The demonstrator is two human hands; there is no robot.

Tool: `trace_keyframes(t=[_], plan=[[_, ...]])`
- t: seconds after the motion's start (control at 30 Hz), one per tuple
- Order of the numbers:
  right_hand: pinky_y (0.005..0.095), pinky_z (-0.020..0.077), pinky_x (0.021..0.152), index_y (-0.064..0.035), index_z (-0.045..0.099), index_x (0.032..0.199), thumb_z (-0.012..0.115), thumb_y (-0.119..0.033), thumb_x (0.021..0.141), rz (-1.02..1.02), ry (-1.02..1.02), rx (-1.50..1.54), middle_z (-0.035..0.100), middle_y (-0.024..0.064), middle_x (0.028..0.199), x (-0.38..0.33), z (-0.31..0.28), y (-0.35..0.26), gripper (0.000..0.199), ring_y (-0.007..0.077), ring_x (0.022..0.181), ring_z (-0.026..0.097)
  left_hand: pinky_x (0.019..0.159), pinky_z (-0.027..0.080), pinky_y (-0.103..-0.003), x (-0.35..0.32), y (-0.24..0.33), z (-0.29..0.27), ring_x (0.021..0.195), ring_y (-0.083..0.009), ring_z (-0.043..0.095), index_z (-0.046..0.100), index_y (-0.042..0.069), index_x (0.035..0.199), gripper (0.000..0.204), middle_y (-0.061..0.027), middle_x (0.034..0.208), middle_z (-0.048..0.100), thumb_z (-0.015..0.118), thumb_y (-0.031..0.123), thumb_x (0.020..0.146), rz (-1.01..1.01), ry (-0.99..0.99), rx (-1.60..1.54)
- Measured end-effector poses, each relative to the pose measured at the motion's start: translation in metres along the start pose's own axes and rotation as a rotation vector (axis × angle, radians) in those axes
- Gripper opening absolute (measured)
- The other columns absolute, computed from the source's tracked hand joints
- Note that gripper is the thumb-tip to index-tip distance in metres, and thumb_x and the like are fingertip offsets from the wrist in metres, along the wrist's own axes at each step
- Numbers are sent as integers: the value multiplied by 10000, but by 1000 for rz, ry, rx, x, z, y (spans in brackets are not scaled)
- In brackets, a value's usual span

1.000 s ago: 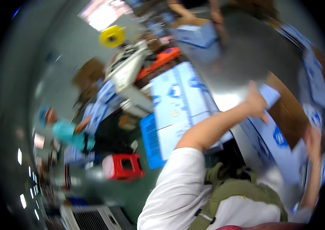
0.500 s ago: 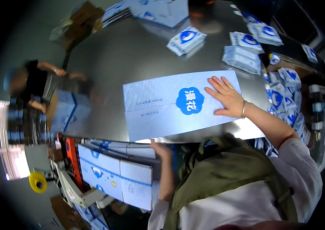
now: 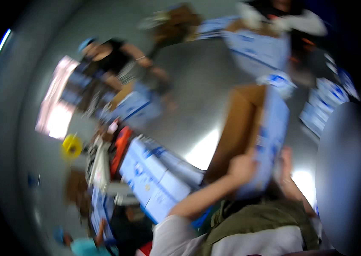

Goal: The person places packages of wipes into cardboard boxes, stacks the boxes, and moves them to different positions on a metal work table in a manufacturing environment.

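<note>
A cardboard box (image 3: pixel 274 123), pale blue outside and brown inside, stands tilted in front of me with its hollow inside showing. My left hand (image 3: pixel 242 167) is closed over the wall of the box close to my body, with its thumb side up. On the right, my right hand (image 3: pixel 287 164) is beside the outer blue face, its fingers stretched upward; blur hides whether it touches. Past the box lies a white-and-blue soft pack (image 3: pixel 277 83) on the metal table (image 3: pixel 189 94).
Flattened blue cartons (image 3: pixel 155 175) are stacked at left below the table edge. More packs (image 3: pixel 327 100) lie at right, partly behind a blurred grey shape. Co-workers are at the far left, far side and lower left, with boxes (image 3: pixel 135 104) (image 3: pixel 257 49) near two of them.
The flat carton that lay under my right palm is now a raised, opened box. My left hand has come up onto its wall. The view has swung left.
</note>
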State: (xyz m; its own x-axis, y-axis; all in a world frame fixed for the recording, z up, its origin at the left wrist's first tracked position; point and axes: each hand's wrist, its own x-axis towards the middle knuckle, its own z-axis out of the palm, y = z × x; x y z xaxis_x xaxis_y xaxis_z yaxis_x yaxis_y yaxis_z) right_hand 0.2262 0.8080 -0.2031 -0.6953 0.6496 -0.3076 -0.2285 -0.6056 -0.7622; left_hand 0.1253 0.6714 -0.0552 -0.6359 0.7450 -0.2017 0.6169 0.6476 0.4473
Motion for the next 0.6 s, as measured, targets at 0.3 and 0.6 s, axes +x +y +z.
trace_keyframes(t=[0.3,0.6], plan=[[351,393,959,-79,331,1339,492,78,635,-46,-45,-172,473,101,1252,13,-24,-48,739,269,1121,478,1021,212,-577,-38,-10,-6,1242,-404,336,455,44,1231,615,-231,1275,435,694,252,704,424,362,-86],[394,444,922,24,459,1254,534,-73,817,432,-426,53,542,190,1198,48,-30,48,454,276,1135,519,679,500,-425,1,-252,22,774,-328,639,648,22,834,235,-186,810,652,531,219,784,-291,170,274]])
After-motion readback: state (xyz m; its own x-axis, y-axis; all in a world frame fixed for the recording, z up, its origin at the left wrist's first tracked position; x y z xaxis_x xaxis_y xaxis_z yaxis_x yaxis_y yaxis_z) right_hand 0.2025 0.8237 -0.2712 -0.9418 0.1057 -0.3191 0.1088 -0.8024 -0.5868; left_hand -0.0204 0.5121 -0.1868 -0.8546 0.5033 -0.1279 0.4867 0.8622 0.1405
